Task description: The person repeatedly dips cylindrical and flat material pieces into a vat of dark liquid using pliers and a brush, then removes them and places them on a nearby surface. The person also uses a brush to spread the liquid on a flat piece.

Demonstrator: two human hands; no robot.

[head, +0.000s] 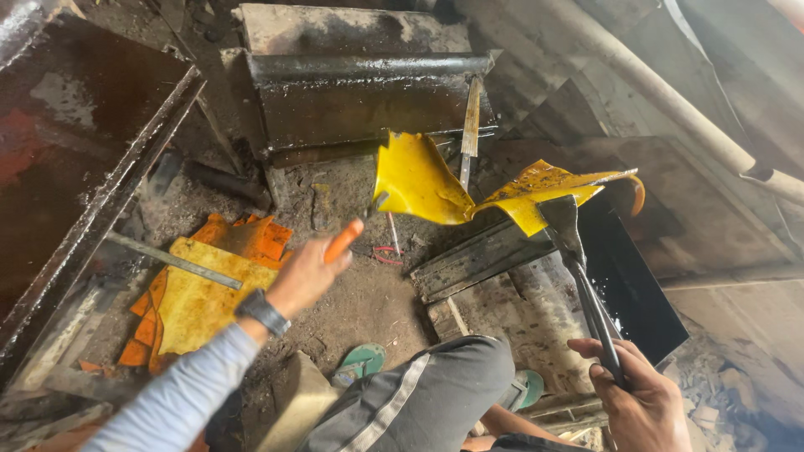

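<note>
The right hand (641, 398) has its grip clamped round the handles of long dark tongs (582, 280), whose flat tips pinch a limp, glossy yellow sheet (469, 188) held up in the air above the dirt floor (368, 297). The left hand (306, 274), a dark watch (262, 312) on its wrist, is closed on an orange-handled tool (345, 239) whose tip reaches toward the sheet's lower left edge; I cannot tell whether it touches. Beyond the sheet stands a blackened metal trough (368, 96). To the left, yellow and orange pieces (197, 297) lie stacked on the floor.
</note>
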